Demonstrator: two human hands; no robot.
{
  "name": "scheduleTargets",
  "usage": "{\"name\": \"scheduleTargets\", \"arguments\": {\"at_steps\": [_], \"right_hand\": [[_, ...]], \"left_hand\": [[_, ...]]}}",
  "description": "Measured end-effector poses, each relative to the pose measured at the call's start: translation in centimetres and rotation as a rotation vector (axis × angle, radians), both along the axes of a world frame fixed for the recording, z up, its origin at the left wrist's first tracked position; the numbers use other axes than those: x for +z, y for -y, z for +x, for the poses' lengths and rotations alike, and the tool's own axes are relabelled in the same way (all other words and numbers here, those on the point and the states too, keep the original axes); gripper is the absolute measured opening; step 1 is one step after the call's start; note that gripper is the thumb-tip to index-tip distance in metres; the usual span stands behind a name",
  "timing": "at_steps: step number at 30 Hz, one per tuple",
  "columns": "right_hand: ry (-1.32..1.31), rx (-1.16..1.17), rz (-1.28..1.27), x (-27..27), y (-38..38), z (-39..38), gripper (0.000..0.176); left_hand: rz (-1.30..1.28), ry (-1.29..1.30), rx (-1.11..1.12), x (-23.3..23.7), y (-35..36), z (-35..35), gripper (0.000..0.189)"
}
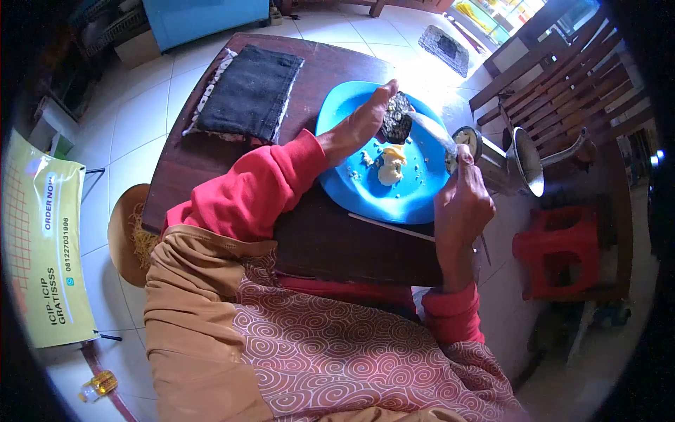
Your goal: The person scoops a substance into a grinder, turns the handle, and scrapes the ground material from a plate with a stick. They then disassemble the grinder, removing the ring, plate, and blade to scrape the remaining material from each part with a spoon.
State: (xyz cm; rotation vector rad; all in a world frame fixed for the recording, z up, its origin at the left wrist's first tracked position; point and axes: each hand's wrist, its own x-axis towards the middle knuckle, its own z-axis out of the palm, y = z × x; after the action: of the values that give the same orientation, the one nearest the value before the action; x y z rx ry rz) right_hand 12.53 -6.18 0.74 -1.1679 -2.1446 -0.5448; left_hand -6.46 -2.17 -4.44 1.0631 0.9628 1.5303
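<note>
A blue plate [336,184] rests on the dark table, with a soft cream-coloured lump [391,169] and crumbs in its middle. Over the plate's far side, my left hand [362,128] is closed on a dark, speckled round piece [397,119], holding it tilted up. My right hand [465,200] grips a pale, flat-bladed utensil [432,131] by its lower end. The blade's tip lies right at the edge of the round piece. Beside my right hand, a metal tube [490,156] shows pale stuff at its opening.
A folded black cloth [246,91] lies on the table's left part. Past the right edge stand a metal funnel-shaped part [527,162], a red plastic stool [559,243] and a wooden bench [562,81]. A thin stick [390,227] lies below the plate.
</note>
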Motion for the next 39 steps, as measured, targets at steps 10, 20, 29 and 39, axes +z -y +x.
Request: {"name": "scheduleTargets", "arguments": {"at_steps": [10,20,29,39], "right_hand": [[0.013,-0.045,-0.026,0.3,0.2,-0.1,0.040],[-0.090,-0.018,-0.125,0.3,0.8,-0.4,0.027],[-0.109,0.060,0.012,0.3,-0.2,-0.4,0.032],[-0.147,0.148,0.025,0.3,-0.2,-0.8,0.030]], "left_hand": [[0.039,0.069,-0.119,1.5,0.9,-0.4,0.063],[0.042,-0.037,-0.062,2.0,1.3,-0.1,0.062],[0.113,-0.111,-0.139,2.5,1.8,-0.1,0.069],[0.051,-0.003,-0.119,2.5,1.8,-0.3,0.081]]}}
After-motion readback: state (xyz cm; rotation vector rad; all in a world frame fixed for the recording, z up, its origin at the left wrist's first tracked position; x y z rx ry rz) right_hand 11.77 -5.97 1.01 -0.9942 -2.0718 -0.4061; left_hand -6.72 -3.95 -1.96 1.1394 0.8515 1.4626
